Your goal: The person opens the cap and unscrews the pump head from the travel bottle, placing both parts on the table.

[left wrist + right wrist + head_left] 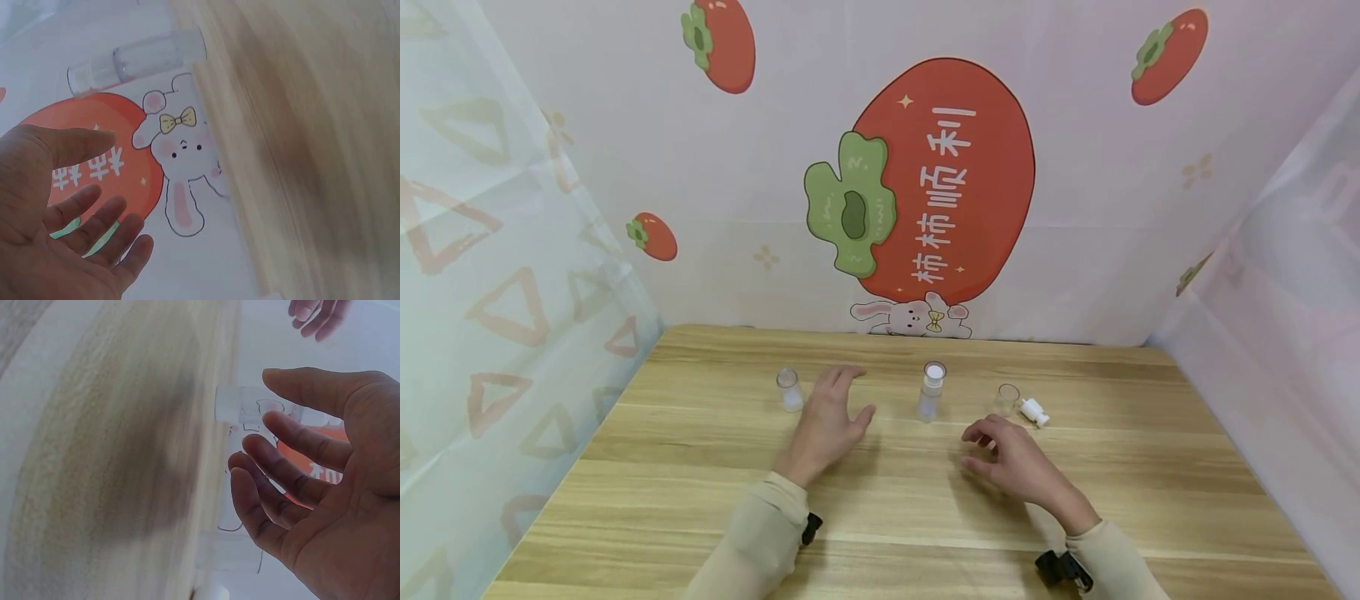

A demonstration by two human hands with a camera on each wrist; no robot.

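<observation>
A small clear bottle with a white collar stands upright on the table between the hands. My left hand hovers to its left, thumb and fingers spread, holding nothing. Just left of that hand is another small see-through container, whitish toward its base. My right hand is over the table, nearer to me than the bottle, its fingers loosely bent and nothing between them. Beyond its knuckles stand a clear cap and, lying on its side, a white pump head. The right wrist view also shows the bottle behind the fingertips.
The wood-grain table ends at a back wall cloth printed with persimmons and a rabbit. Pale cloth sides rise at the left and right. Dark wrist cameras sit at the sleeves.
</observation>
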